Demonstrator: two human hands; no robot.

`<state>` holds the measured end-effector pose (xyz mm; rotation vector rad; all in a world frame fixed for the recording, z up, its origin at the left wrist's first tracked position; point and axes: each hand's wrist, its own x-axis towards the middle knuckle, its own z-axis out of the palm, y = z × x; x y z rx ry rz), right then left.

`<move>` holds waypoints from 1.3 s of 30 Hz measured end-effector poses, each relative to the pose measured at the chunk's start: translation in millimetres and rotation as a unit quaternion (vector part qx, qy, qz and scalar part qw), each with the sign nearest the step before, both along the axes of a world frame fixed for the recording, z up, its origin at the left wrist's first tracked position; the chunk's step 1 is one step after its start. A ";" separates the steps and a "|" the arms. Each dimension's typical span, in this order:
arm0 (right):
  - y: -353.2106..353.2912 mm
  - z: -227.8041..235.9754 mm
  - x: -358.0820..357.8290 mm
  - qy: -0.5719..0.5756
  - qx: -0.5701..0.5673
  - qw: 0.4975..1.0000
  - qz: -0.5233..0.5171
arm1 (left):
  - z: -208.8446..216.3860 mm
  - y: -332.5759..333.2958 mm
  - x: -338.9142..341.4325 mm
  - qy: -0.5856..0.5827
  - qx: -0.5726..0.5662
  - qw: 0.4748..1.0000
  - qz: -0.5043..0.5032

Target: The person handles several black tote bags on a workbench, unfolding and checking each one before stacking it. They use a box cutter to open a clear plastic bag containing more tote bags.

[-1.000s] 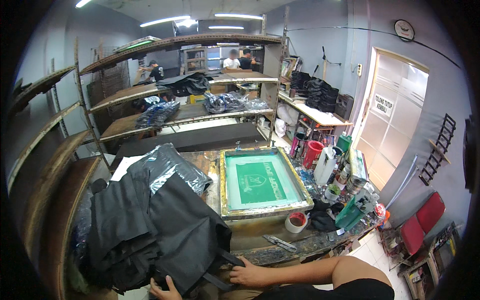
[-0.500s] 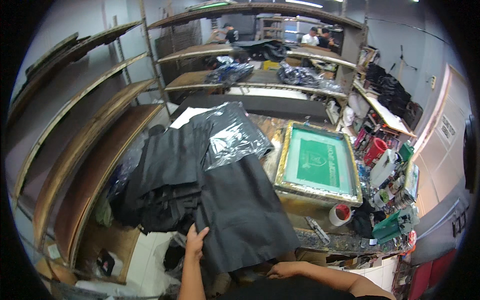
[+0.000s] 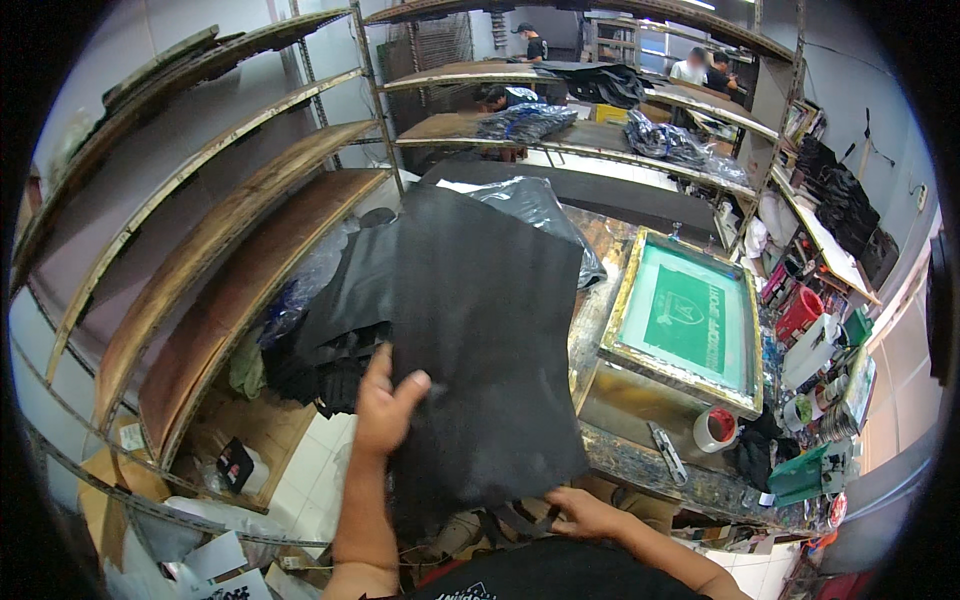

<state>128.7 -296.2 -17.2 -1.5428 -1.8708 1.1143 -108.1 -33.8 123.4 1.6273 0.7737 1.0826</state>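
Observation:
A large black fabric panel (image 3: 485, 340) hangs in front of me, raised over the worktable's left part. My left hand (image 3: 388, 405) is closed on its left edge, thumb on the front face. At the lower right corner, my right hand (image 3: 588, 514) pinches the panel's bottom edge. Behind it and to the left lies a pile of similar black pieces (image 3: 355, 285), partly hidden by the panel. A clear plastic-wrapped packet (image 3: 545, 210) shows past the panel's top right.
Right of the panel, a framed green printing screen (image 3: 685, 315) lies on the stained worktable (image 3: 625, 455). Near it are a cutter knife (image 3: 668, 452) and a white pot of red ink (image 3: 715, 428). Metal shelving (image 3: 270, 240) stands left and behind. Other people (image 3: 530, 45) are far back.
The panel has come up off the pile and now covers most of the plastic-wrapped packet. My left hand has moved up with it; the right still holds the lower corner. The view has shifted.

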 end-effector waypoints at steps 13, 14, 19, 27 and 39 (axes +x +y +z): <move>11.0 17.9 -7.5 0.184 0.170 0.948 -0.195 | -2.1 346.0 -85.0 0.123 -0.005 0.988 0.090; 7.9 17.7 -4.0 0.152 0.179 0.953 -0.193 | -16.4 361.9 -83.4 0.129 -0.049 0.984 0.108; -5.6 22.5 14.7 0.118 0.166 0.956 -0.209 | -54.4 397.6 -112.2 0.369 0.035 0.909 0.192; -6.2 22.9 66.5 -0.046 0.179 0.939 -0.291 | -48.6 332.1 -16.0 0.619 0.206 0.670 0.355; 18.7 -45.1 90.1 -0.073 0.235 0.918 -0.310 | 108.3 -85.4 132.0 -0.462 0.073 0.640 -0.610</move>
